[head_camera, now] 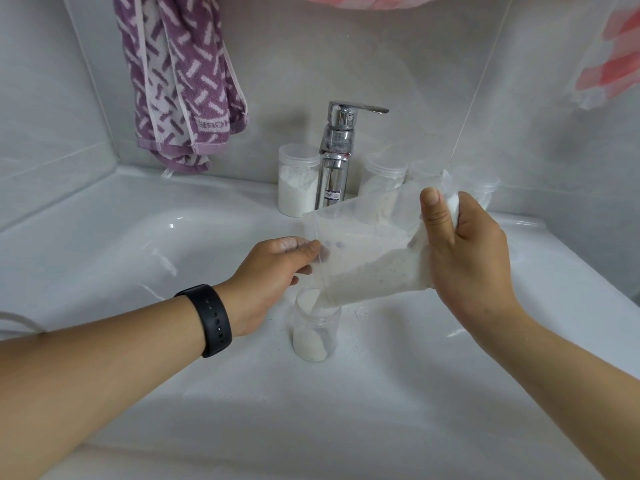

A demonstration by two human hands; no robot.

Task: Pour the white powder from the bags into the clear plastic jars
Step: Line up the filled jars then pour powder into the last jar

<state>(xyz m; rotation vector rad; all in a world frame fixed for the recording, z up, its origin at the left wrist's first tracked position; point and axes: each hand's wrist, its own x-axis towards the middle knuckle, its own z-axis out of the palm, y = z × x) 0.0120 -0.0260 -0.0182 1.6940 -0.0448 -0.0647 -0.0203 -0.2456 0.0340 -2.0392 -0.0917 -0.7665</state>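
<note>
The left hand (277,268) pinches the bag (367,251) by its mouth and the right hand (464,251) grips its bottom, tilting powder into a jar (315,327) in the sink (207,393). Behind stand the tap (337,157), a half-full jar (298,181) and a hanging purple towel (180,81).

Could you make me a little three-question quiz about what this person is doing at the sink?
1. True or false: the bag is tipped over the open jar in the sink.
2. Which hand wears the black band? A) left B) right
3. Fill in: the filled jar stands left of the ___.

Key:
1. True; powder runs into it.
2. A; the left hand pinches the bag's edge, the right hand grips its bottom.
3. Tap.
</note>
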